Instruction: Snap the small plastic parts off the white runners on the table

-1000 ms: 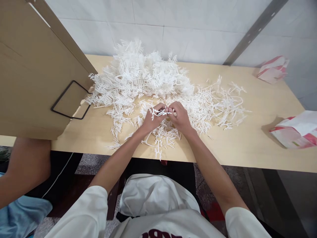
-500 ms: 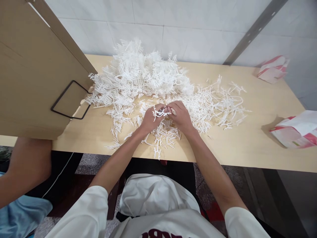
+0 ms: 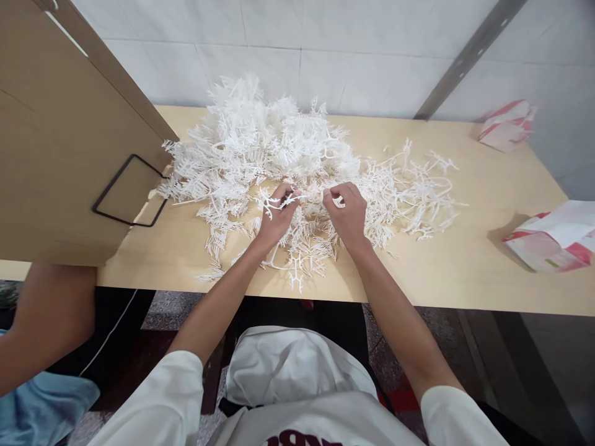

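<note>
My left hand [image 3: 277, 217] is closed around a white branched plastic sprue [image 3: 269, 201], whose thin arms stick out on both sides of the fingers. To its right, my right hand [image 3: 346, 210] hovers in a pinch, thumb against fingertip; whatever it may hold is too small to make out. A gap separates the two hands. Beneath them small white plastic sticks [image 3: 320, 244] are scattered over the table [image 3: 465, 260]. Behind rises a large heap of white branched pieces [image 3: 269, 136]. Another bare sprue [image 3: 295, 272] lies near the front edge.
Bare, curved sprues [image 3: 427, 192] are piled to the right. Two red-and-white paper bags [image 3: 553, 238] stand at the far right. A brown board [image 3: 69, 142] with a black wire frame [image 3: 132, 192] borders the left side, where another person's arm [image 3: 56, 316] shows. A tiled wall [image 3: 362, 56] is behind.
My hands were together at the sprue and are now apart. The left has shifted left with the sprue, the right slightly to the right. The view has shifted slightly.
</note>
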`<move>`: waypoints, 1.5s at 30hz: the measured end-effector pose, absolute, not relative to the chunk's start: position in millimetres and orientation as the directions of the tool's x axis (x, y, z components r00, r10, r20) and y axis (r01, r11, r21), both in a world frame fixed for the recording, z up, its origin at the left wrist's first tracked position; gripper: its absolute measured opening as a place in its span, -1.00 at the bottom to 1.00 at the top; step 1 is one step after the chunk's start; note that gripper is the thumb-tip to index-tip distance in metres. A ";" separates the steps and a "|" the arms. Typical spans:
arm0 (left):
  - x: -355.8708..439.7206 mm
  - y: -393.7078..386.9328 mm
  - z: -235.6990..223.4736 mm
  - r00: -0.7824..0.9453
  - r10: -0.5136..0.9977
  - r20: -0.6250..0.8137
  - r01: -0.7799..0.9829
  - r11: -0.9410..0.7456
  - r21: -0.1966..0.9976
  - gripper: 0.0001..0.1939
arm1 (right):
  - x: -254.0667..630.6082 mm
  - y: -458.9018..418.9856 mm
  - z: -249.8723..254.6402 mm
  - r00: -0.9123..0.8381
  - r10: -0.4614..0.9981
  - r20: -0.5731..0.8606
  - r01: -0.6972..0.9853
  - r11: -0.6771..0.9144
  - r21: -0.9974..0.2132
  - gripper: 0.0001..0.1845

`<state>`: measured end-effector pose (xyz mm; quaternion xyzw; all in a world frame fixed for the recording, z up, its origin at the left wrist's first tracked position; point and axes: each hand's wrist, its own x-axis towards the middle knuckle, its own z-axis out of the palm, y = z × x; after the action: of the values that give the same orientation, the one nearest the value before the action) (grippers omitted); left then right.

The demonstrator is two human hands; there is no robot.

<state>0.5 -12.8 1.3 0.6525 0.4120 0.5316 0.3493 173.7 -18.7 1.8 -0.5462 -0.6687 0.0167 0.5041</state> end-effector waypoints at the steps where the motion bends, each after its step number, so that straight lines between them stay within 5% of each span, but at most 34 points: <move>1: 0.2 -11.9 1.2 0.102 0.908 0.407 0.153 -0.418 0.895 -0.74 | 172.1 -19.3 1.5 0.081 0.761 0.644 0.697 0.418 -0.582 -0.88; 9: 0.9 -12.6 1.0 0.172 0.881 0.441 0.172 -0.468 0.867 -0.77 | 164.1 -19.4 -3.0 -0.151 0.705 0.693 0.671 0.588 -0.452 -0.76; 22: -1.4 -10.5 4.1 0.304 0.836 0.456 0.348 -0.543 0.764 -0.73 | 164.3 -21.3 -6.0 -0.159 0.786 0.597 0.665 0.532 -0.524 -0.80; 29: -1.4 -11.6 -4.7 0.382 0.788 0.482 0.450 -0.615 0.648 -0.81 | 166.8 -23.2 -6.0 -0.240 0.720 0.651 0.769 0.550 -0.325 -0.78; 34: -3.1 -11.8 4.3 0.377 0.795 0.475 0.415 -0.603 0.681 -0.85 | 163.7 -27.1 -3.7 -0.239 0.632 0.737 0.818 0.540 -0.198 -0.74; 45: -5.7 -12.9 8.9 0.340 0.806 0.484 0.362 -0.587 0.724 -0.77 | 163.3 -32.9 -2.9 -0.186 0.576 0.796 0.838 0.516 -0.178 -0.77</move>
<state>-5.7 -12.9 8.9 0.7777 0.3758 0.4344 0.2556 163.3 -32.9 -2.9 -0.4680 -0.7550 -0.1509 0.4337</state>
